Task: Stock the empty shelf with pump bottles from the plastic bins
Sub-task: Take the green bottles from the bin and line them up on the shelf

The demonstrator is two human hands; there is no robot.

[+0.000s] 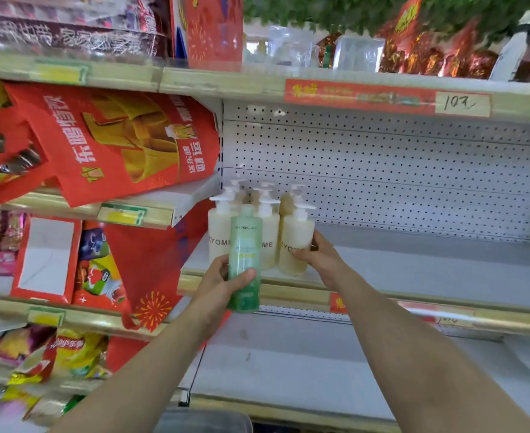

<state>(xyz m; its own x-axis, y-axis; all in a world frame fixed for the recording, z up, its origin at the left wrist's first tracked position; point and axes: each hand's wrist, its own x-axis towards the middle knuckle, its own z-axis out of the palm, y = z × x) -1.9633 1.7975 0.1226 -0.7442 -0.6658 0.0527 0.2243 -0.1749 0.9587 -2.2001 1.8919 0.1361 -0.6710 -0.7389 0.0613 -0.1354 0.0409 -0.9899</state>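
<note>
My left hand (223,284) grips a green bottle (244,251) upright in front of the shelf edge, its top level with the stocked bottles. My right hand (318,254) holds a cream pump bottle (295,239) that stands at the front right of a cluster on the white shelf (413,270). Several cream pump bottles (221,229) with white pumps fill the shelf's left end, in rows going back to the pegboard wall. The green bottle hides part of the middle cream bottle.
The shelf stretches bare to the right of the bottles. A lower white shelf (288,364) lies beneath. Red bags (110,142) and snack packs (69,351) crowd the bays to the left. A dark bin rim (201,420) shows at the bottom edge.
</note>
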